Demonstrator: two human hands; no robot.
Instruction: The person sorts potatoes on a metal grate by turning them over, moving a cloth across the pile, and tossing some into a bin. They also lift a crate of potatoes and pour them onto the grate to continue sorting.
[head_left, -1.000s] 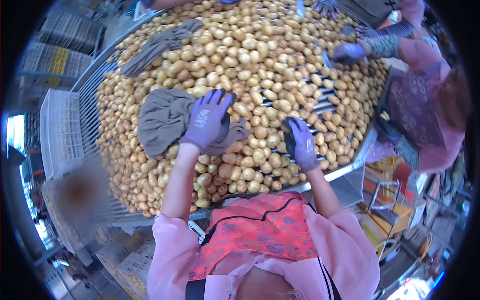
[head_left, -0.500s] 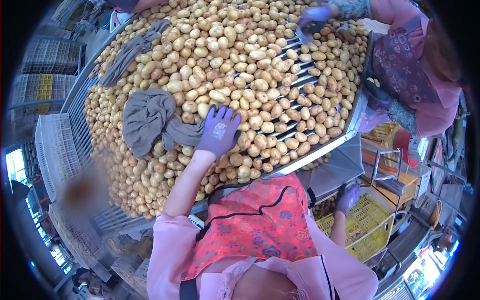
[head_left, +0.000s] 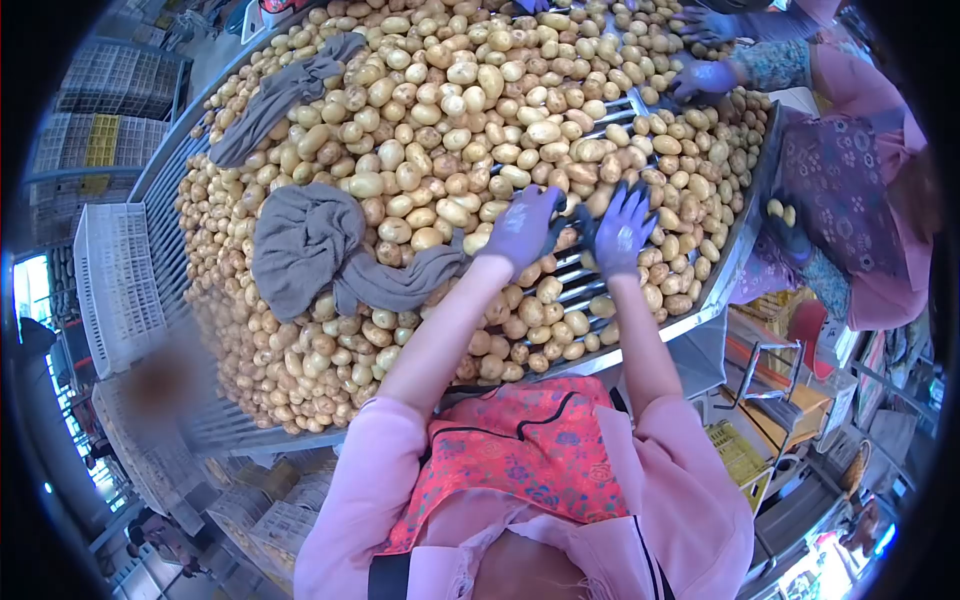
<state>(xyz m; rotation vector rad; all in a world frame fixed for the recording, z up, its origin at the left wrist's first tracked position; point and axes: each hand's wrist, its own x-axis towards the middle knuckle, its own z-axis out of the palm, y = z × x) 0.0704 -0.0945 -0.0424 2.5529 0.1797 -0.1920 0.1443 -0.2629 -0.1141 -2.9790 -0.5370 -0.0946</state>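
Observation:
A thick heap of potatoes [head_left: 400, 160] covers a slatted metal sorting table. My left hand [head_left: 520, 230], in a purple glove, lies on the potatoes with its fingers reaching toward the right; no potato is seen gripped in it. Close beside it, my right hand [head_left: 620, 235], gloved alike, rests on potatoes with its fingers spread. Bare metal bars [head_left: 578, 280] show between and below the two hands. A twisted grey cloth [head_left: 310, 240] lies on the heap, its tail ending near my left wrist.
Another grey cloth [head_left: 285, 100] lies farther back. At the upper right, a co-worker's gloved hand [head_left: 705, 77] and another gloved hand [head_left: 705, 25] touch potatoes. The table's metal rim [head_left: 690, 315] runs before me. A white crate [head_left: 118, 285] stands left, a yellow crate [head_left: 735, 450] lower right.
My left hand has moved right across the potatoes, and the cloth's tail now extends farther right. My right hand has risen from beside the yellow crate onto the heap. More co-workers' hands appear at the far side.

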